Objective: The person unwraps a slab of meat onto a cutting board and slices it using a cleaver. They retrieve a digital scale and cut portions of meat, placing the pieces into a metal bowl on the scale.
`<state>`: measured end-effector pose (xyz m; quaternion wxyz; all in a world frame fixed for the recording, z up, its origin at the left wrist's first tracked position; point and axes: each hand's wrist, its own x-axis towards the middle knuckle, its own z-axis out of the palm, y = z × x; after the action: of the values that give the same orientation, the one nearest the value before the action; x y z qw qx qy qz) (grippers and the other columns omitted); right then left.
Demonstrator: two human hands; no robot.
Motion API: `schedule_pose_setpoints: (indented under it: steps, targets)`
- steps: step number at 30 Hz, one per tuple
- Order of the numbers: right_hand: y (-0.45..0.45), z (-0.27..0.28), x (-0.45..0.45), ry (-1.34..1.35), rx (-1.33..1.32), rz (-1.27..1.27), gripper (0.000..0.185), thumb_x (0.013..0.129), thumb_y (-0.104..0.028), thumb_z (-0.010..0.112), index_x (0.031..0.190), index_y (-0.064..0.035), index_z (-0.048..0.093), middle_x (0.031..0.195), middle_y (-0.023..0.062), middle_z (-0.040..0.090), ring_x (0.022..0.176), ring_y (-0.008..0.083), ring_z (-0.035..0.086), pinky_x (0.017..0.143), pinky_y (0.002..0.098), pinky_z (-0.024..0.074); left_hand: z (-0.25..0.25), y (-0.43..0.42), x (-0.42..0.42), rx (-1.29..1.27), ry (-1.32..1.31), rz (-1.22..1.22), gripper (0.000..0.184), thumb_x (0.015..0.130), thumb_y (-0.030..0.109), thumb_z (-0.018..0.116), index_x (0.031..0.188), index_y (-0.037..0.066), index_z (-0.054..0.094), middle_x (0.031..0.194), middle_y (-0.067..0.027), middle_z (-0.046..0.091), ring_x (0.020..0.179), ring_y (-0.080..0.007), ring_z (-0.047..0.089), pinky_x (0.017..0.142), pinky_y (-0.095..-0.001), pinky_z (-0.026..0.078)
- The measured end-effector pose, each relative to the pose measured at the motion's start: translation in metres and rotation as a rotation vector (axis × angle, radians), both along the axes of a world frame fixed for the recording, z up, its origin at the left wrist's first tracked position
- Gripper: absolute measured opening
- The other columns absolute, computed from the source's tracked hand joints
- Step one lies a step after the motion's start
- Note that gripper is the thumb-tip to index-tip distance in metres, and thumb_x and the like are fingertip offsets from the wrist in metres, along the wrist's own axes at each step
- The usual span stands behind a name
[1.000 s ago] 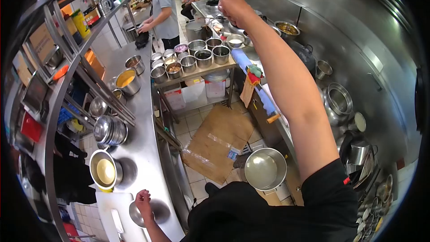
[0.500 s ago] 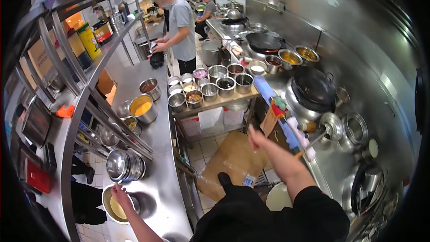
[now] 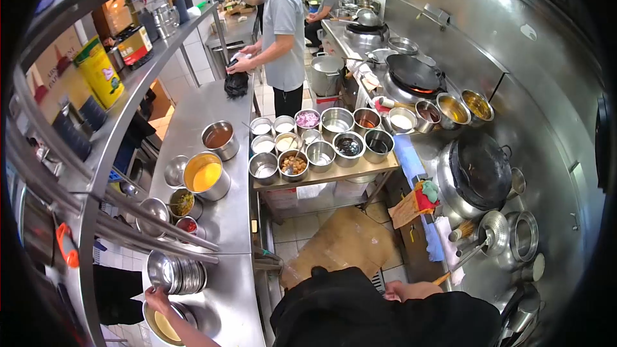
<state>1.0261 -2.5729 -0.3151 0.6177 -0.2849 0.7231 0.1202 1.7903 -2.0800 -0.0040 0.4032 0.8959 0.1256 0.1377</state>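
Note:
My left hand (image 3: 156,300) is at the lower rim of the front metal bowl (image 3: 160,271), which leads a stack of bowls lying on its side. The fingers look closed on that rim. Just beneath is a pot (image 3: 153,326) with pale yellow contents, partly covered by my forearm. My right hand (image 3: 396,291) is low in front of my body, beside my black shirt. Its fingers appear curled, with nothing visible in them, though part of the hand is hidden. A wooden-handled metal ladle (image 3: 472,254) lies to the right of that hand.
Pots of sauce (image 3: 207,177) stand along the left steel counter. Several ingredient containers (image 3: 320,154) crowd a wooden-topped table ahead. Woks (image 3: 479,170) line the stove at right. Flattened cardboard (image 3: 340,241) covers the floor. A person in grey (image 3: 286,32) stands at the counter's far end.
My left hand has moved from over the stack's underside to the front bowl's rim. My right hand has drawn back from ahead towards my body. The view has shifted.

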Motion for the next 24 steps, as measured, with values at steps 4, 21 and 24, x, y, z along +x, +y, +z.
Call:
schedule_pose_setpoints:
  steps: [4, 21, 24]
  targets:
    - [-0.142, -0.060, 0.042, -0.503, -0.173, 0.666, 0.016, 0.093, -0.014, 0.058, 0.080, -0.0099, 0.066, 0.071, 0.0076, 0.063, 0.058, 0.0268, 0.064, 0.050, 0.0373, 0.0535, 0.018, -0.004, -0.004, 0.070, 0.071, 0.033, 0.038, 0.067, 0.018, 0.079, 0.095, -0.007, 0.073, 0.090, -0.0233, 0.077, 0.084, -0.0378, 0.073, 0.084, -0.0481, 0.056]
    - [0.013, 0.073, 0.046, 0.011, -0.347, -0.118, 0.026, 0.097, -0.014, 0.050, 0.080, -0.0017, 0.064, 0.064, 0.0144, 0.065, 0.045, 0.0243, 0.061, 0.037, 0.0441, 0.0485, 0.105, 0.051, -0.059, -0.590, 0.037, -0.463, 0.022, 0.097, 0.016, 0.067, 0.104, -0.005, 0.072, 0.091, -0.0118, 0.069, 0.084, -0.0258, 0.066, 0.078, -0.0375, 0.055]
    - [0.096, 0.106, 0.005, 0.104, -0.402, -0.257, 0.024, 0.099, -0.016, 0.051, 0.081, -0.0037, 0.061, 0.063, 0.0127, 0.062, 0.045, 0.0236, 0.059, 0.037, 0.0400, 0.0446, 0.101, 0.080, -0.053, -0.228, 0.077, -0.608, 0.020, 0.098, 0.012, 0.060, 0.099, -0.004, 0.071, 0.093, -0.0112, 0.071, 0.085, -0.0272, 0.067, 0.077, -0.0377, 0.054]
